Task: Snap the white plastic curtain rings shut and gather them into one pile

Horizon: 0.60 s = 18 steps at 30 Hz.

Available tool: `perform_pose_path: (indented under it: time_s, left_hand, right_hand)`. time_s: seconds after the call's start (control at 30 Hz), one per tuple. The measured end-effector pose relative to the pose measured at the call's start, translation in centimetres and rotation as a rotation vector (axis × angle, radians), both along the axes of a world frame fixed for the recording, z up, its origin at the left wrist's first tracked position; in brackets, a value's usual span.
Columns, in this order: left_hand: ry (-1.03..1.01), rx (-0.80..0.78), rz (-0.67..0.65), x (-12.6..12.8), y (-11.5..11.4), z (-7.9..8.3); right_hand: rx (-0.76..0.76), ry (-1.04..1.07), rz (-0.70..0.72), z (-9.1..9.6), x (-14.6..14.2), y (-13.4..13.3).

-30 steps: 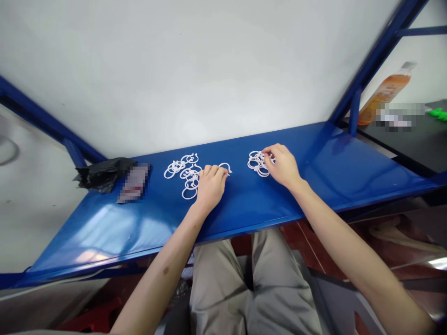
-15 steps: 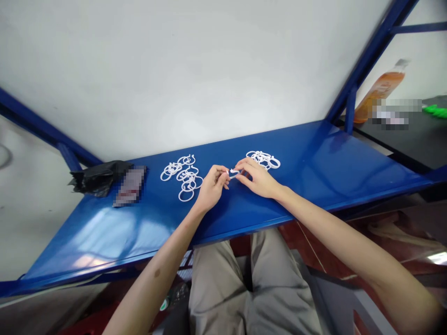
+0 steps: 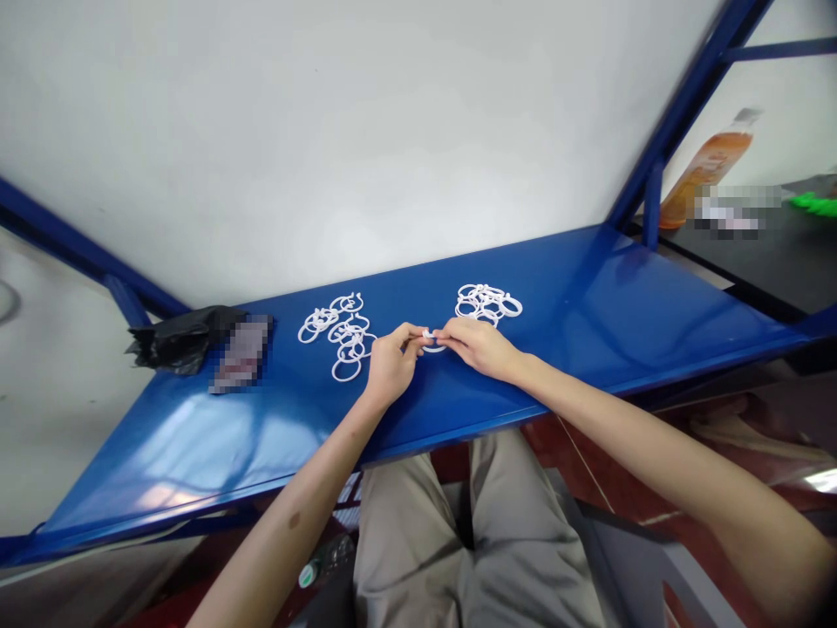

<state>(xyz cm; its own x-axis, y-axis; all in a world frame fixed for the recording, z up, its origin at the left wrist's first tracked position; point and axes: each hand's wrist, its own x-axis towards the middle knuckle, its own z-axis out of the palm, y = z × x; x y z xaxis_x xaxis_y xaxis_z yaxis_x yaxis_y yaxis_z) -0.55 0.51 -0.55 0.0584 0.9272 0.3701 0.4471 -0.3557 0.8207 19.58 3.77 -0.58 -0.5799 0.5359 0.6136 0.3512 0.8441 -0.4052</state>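
Observation:
Between my two hands is a white plastic ring [image 3: 433, 349], pinched at its two ends near the small clasp; the fingers cover much of it. My left hand [image 3: 394, 359] closes thumb and fingers on one end. From the other side my right hand [image 3: 480, 345] pinches the other end. A loose pile of similar white rings [image 3: 346, 330] lies left of my left hand, several of them overlapping. Another cluster of white rings [image 3: 487, 303] rests just beyond my right hand. Whether the held ring's ends are joined I cannot tell.
The blue tabletop [image 3: 575, 314] meets a pale wall. A black plastic bag [image 3: 187, 338] and a blurred-out packet [image 3: 241, 353] lie at left. Blue metal posts [image 3: 680, 113] slope up at the sides. An orange-filled bottle [image 3: 710, 170] stands on a dark surface at right.
My hands have drawn closer together and the ring has turned, now hanging below the fingertips. My right fingers have gone from loosely curved to a tight pinch.

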Motion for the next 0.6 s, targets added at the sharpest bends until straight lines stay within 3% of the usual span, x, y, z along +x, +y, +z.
perform_pose_path:
  time_s: [0.43,0.6]
  left_hand:
    - [0.215,0.154,-0.013,0.07,-0.69,0.48]
    - [0.362,0.171,0.013,0.18,-0.16,0.85]
  right_hand:
    - [0.13,-0.17,0.038,-0.33,0.59,-0.11]
    - [0.129,-0.113,-0.089,-0.12,0.4,0.77]
